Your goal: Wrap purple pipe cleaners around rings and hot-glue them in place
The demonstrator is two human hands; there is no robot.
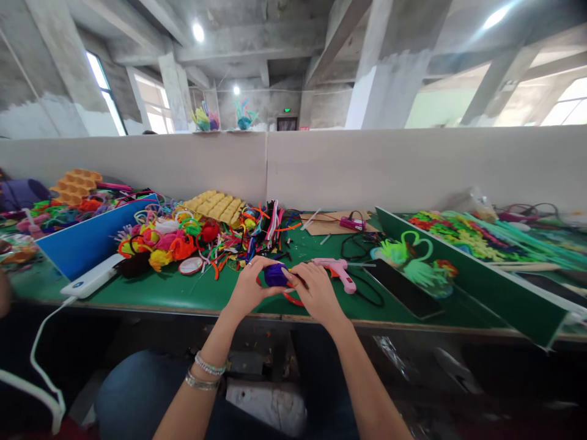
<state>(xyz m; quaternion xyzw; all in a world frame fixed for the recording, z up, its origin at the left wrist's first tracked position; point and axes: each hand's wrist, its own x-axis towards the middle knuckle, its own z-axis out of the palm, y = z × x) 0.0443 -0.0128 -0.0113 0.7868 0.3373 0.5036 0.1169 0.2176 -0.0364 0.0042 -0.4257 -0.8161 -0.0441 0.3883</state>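
My left hand (pixel 250 284) and my right hand (pixel 314 290) meet over the front of the green table (pixel 192 293). Both are closed round a small fuzzy purple piece (pixel 275 275), fingers pinching it from each side. A red ring (pixel 293 299) lies on the table just under my right hand. A pink glue gun (pixel 338 270) rests right of my hands, its black cord (pixel 367 293) looping beside it. A heap of coloured pipe cleaners (pixel 206 238) lies behind my left hand.
A blue divider (pixel 92 241) stands at the left with a white power strip (pixel 92 278) along it. A green divider (pixel 468 275) runs at the right. A dark tablet (pixel 403 290) and a green pipe-cleaner swan (pixel 413 256) lie beside it. A beige partition wall (pixel 321 168) backs the table.
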